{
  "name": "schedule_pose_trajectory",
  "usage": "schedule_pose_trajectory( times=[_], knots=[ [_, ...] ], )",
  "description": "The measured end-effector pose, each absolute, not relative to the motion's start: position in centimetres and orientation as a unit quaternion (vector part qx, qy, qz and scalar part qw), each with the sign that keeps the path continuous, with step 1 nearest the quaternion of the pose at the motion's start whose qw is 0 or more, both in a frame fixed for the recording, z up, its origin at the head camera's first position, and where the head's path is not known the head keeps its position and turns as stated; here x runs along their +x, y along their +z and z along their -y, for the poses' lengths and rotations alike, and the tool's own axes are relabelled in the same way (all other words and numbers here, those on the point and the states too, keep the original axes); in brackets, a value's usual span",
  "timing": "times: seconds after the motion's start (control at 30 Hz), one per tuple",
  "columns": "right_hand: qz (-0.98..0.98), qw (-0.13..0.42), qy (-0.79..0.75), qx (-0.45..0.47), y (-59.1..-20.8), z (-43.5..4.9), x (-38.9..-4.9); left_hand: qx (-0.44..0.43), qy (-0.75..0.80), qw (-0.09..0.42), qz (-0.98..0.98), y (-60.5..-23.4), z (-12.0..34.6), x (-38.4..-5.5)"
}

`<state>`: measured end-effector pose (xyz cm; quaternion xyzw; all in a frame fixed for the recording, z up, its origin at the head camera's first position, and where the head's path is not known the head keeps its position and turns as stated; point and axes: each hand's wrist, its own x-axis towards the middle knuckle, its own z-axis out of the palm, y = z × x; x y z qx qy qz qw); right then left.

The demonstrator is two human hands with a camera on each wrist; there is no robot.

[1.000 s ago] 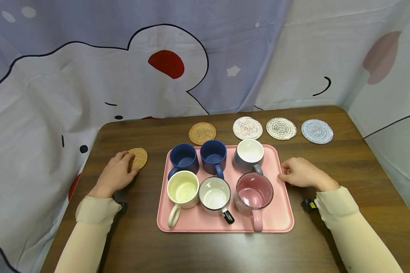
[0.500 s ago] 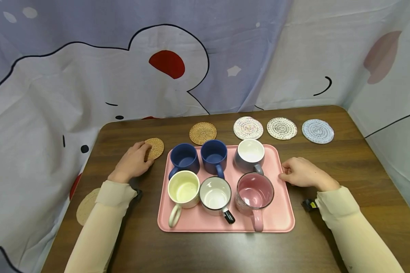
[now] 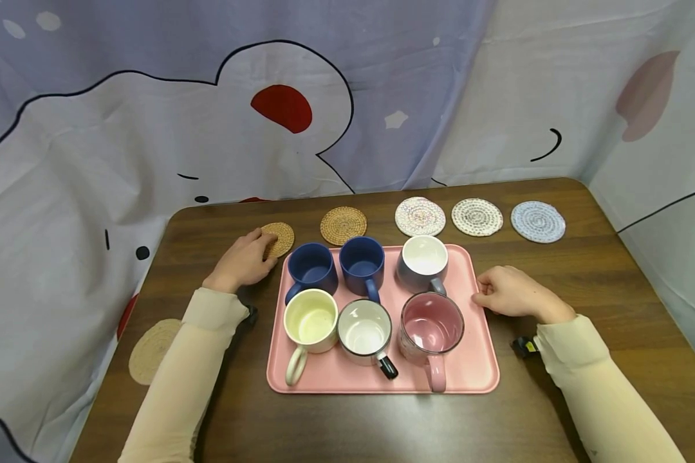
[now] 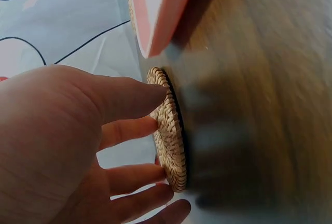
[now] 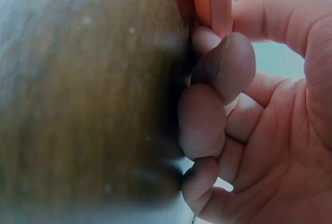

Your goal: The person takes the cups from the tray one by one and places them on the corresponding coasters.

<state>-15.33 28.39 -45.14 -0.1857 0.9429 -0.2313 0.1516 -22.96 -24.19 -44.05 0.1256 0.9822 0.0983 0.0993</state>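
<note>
My left hand holds a round tan woven coaster near the back left of the table. In the left wrist view, the thumb lies at one side of this coaster and the fingertips touch it lower down. On the right, my right hand pinches the right rim of a pink tray. Its thumb and curled fingers meet at the tray edge in the right wrist view. The tray carries several mugs, including a dark blue mug, a pale yellow mug and a pink glass mug.
Along the back lie a brown woven coaster, a white speckled coaster, a black-and-white coaster and a light blue coaster. A pale round mat lies by the left sleeve. A printed curtain hangs behind the table.
My left hand has moved the tan coaster right and toward the back, from the left side to near the tray's back left corner. The pale mat has come into sight. My right hand stays put.
</note>
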Motion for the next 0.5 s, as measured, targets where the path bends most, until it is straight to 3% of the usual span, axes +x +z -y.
schedule_pose_trajectory(
  times=[0.5],
  knots=[
    [-0.942,0.152,-0.233,-0.188,-45.2,-28.4,-15.4,0.144,0.11,0.098,-0.978,-44.3,22.7,-24.4]
  ],
)
